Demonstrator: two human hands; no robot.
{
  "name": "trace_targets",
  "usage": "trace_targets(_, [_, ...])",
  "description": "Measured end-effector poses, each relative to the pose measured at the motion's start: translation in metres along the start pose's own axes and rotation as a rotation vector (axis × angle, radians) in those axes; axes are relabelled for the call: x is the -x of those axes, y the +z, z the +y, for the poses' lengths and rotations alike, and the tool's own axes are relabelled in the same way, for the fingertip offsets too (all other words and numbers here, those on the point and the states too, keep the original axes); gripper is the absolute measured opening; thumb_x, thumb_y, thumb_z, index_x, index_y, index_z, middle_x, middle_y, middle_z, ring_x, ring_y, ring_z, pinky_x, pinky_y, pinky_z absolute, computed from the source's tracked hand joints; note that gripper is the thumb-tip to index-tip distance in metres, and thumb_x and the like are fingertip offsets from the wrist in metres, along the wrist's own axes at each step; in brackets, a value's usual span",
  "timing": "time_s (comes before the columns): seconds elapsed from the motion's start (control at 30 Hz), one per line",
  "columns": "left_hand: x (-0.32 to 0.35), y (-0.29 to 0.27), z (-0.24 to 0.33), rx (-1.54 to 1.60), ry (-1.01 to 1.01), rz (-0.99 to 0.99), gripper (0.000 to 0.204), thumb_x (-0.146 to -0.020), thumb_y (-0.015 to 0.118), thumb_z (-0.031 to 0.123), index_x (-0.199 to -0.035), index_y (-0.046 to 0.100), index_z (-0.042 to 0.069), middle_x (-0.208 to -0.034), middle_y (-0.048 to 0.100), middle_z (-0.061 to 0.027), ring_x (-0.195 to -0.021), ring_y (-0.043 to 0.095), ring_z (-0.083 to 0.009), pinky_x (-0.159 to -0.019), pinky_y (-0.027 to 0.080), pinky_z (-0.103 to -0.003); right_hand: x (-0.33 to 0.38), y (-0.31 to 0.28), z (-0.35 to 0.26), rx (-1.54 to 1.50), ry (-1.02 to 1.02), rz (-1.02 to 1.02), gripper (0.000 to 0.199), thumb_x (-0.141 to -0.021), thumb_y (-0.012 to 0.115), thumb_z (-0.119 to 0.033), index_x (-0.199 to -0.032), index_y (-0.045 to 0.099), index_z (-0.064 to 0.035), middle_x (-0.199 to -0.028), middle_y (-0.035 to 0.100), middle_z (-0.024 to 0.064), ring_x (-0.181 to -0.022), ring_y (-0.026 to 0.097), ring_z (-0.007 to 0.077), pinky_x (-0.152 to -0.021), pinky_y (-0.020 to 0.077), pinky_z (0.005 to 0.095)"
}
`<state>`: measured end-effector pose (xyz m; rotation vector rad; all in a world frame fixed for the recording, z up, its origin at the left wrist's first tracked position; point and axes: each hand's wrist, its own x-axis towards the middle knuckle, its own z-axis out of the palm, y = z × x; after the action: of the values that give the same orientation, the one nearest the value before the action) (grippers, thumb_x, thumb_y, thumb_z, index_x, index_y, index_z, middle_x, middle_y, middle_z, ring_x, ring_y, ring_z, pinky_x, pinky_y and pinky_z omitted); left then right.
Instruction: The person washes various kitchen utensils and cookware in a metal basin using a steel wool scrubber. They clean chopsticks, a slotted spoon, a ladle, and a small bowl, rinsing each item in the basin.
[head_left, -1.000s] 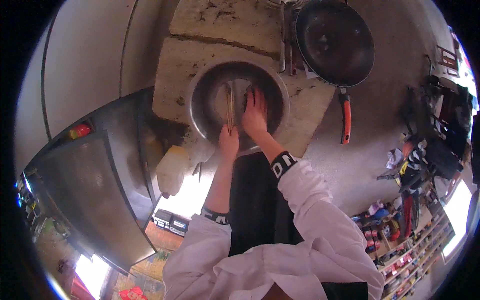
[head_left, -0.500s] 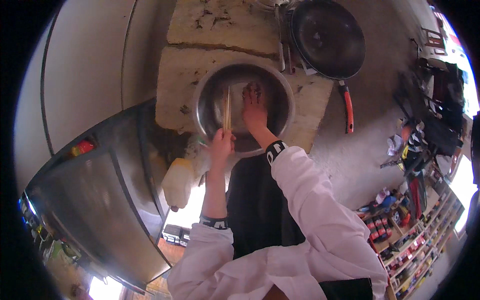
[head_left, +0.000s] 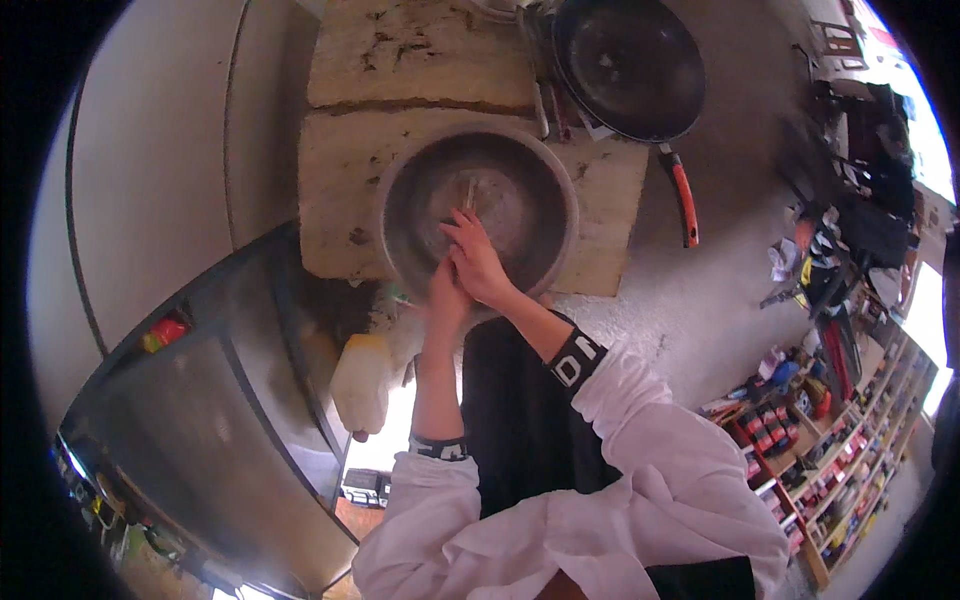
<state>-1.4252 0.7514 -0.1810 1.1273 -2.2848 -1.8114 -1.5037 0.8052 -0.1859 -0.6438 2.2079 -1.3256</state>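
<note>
A round metal basin [head_left: 555, 170] stands before me, with a pale, blotchy patch on its bottom. My left hand [head_left: 447, 290] is closed at its near rim around a bundle of wooden chopsticks [head_left: 470, 192]; only their far ends show, pointing into the basin. Across them lies my right hand [head_left: 478, 262], fingers stretched and somewhat apart, touching or just over my left hand. Its fingers hide most of the chopsticks. Whether they press on the sticks is too blurred to tell.
The basin rests on a worn wooden board surface [head_left: 330, 200]. A dark frying pan [head_left: 630, 70] with a red-and-black handle lies at the far right. Left of my left forearm is a whitish plastic jug [head_left: 362, 385]. A dark metal cabinet [head_left: 190, 400] stands left, loaded shelves [head_left: 840, 470] right.
My right hand has come off the basin's bottom, back and left, onto the chopsticks by my left hand. The view has shifted slightly, so the pan appears farther left.
</note>
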Motion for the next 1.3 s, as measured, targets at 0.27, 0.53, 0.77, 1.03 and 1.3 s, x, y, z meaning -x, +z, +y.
trace_targets(0.27, [0.017, -0.025, 0.035, -0.004, -0.179, -0.206, 0.023, -0.095, 0.043, 0.018, -0.108, 0.052, 0.001, -0.071, 0.052, -0.0007, -0.057, 0.046, -0.0080, -0.050, 0.037, -0.023, -0.007, 0.008, 0.014, 0.065, -0.109, 0.069, 0.035, -0.082, 0.042, 0.003, -0.115, 0.053, -0.0012, -0.130, 0.044, 0.0188, -0.128, 0.028, 0.0430, -0.106, 0.0258, 0.0453])
trace_targets(0.53, [0.042, -0.034, 0.044, 0.340, -0.487, -0.246, 0.022, -0.096, 0.042, 0.018, -0.111, 0.051, 0.006, -0.066, 0.044, 0.0034, -0.053, 0.039, -0.0028, -0.043, 0.031, -0.017, -0.062, -0.020, 0.039, 0.085, 0.159, 0.162, 0.042, -0.080, 0.046, -0.001, -0.122, 0.047, -0.0042, -0.133, 0.041, 0.0158, -0.126, 0.032, 0.0392, -0.104, 0.0301, 0.0432])
trace_targets(0.77, [0.032, -0.034, 0.025, 0.523, -0.591, -0.094, 0.017, -0.094, 0.045, 0.020, -0.103, 0.051, 0.008, -0.067, 0.046, 0.0020, -0.053, 0.043, -0.0048, -0.046, 0.036, -0.018, -0.047, -0.009, 0.064, 0.580, -0.061, -0.013, 0.045, -0.077, 0.050, -0.006, -0.122, 0.049, -0.0056, -0.131, 0.043, 0.0142, -0.122, 0.038, 0.0344, -0.101, 0.0337, 0.0421])
trace_targets(1.03, [0.017, -0.004, 0.006, 0.269, -0.439, 0.028, 0.015, -0.094, 0.043, 0.018, -0.095, 0.051, 0.006, -0.068, 0.050, -0.0017, -0.042, 0.041, -0.0059, -0.035, 0.030, -0.023, -0.018, 0.008, 0.027, -0.381, 0.590, 0.204, 0.034, -0.091, 0.047, -0.018, -0.123, 0.052, -0.0064, -0.129, 0.049, 0.0132, -0.118, 0.045, 0.0273, -0.098, 0.0346, 0.0329])
trace_targets(1.3, [0.027, 0.005, 0.023, -0.014, -0.369, -0.103, 0.021, -0.095, 0.042, 0.023, -0.093, 0.052, 0.004, -0.070, 0.053, -0.0029, -0.059, 0.050, -0.0107, -0.051, 0.039, -0.025, -0.037, -0.014, 0.021, -0.323, 0.424, 0.121, 0.032, -0.090, 0.045, -0.012, -0.119, 0.053, -0.0015, -0.112, 0.056, 0.0250, -0.104, 0.055, 0.0355, -0.088, 0.0424, 0.0374])
